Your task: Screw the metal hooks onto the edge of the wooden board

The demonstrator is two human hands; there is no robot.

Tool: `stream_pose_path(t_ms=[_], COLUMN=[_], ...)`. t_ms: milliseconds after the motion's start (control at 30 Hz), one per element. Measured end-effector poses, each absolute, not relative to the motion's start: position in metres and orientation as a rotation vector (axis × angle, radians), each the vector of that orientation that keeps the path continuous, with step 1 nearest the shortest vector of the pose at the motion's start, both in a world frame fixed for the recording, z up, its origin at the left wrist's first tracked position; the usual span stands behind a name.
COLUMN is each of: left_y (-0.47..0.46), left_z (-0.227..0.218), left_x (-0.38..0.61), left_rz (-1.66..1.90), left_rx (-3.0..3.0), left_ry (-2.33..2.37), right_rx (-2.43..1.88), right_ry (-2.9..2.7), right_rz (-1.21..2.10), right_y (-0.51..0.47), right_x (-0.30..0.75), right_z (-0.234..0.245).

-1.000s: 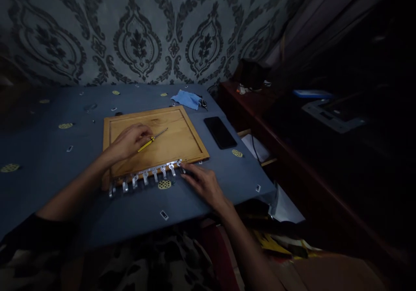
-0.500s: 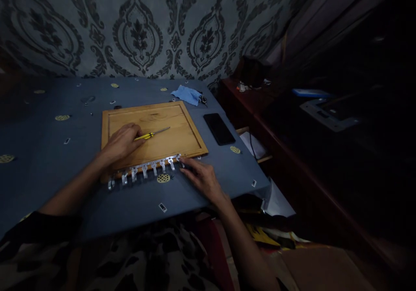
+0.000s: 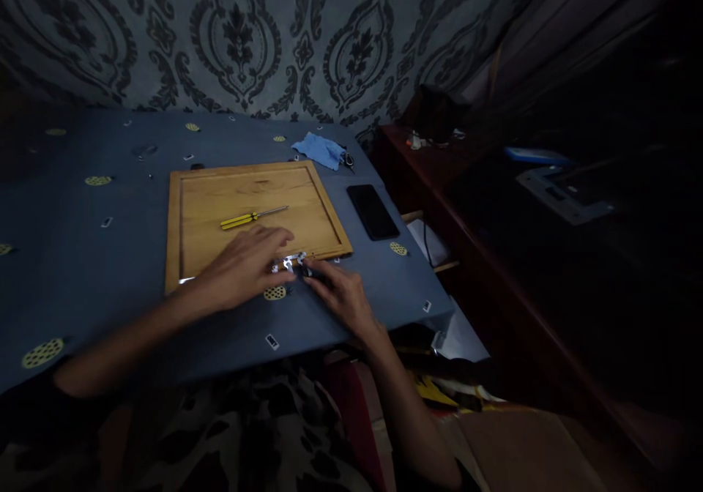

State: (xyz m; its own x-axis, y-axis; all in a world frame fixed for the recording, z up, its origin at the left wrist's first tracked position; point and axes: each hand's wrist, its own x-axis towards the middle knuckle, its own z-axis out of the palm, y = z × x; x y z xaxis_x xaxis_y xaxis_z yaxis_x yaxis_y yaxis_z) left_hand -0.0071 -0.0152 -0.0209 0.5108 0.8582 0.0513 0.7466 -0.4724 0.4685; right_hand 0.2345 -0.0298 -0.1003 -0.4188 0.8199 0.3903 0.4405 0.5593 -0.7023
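A silver metal hook rail lies along the near edge of a framed wooden board, mostly covered by my left hand. My left hand is stretched over the rail, thumb and fingers apart, its fingertips close to the rail's right part. At that right end, my right hand has thumb and forefinger closed on the rail beside a small dark piece. A screwdriver with a yellow and black handle rests on the board, beyond my left hand, its shaft pointing right.
A black phone lies right of the board on the blue patterned tablecloth. Behind it are a light blue cloth and a small dark-and-silver item. A dark red cabinet with an open drawer stands along the table's right side.
My left hand has let go of the screwdriver, which now lies on the board, and has moved right and nearer over the hook rail. My right hand stays at the rail's end.
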Motion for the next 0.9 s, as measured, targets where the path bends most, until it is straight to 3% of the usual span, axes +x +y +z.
stream_pose_path(t_ms=[333, 900], left_y=[-0.021, -0.02], left_z=[-0.033, -0.035], left_x=[0.025, 0.031], left_rz=[0.232, 0.298], left_rx=[2.342, 2.292], left_ry=[1.472, 1.473], right_rx=[-1.017, -1.006], right_ry=[-2.064, -2.078], right_rz=[0.67, 0.665], right_y=[-0.028, -0.027], right_x=[0.234, 0.236], right_z=[-0.102, -0.102])
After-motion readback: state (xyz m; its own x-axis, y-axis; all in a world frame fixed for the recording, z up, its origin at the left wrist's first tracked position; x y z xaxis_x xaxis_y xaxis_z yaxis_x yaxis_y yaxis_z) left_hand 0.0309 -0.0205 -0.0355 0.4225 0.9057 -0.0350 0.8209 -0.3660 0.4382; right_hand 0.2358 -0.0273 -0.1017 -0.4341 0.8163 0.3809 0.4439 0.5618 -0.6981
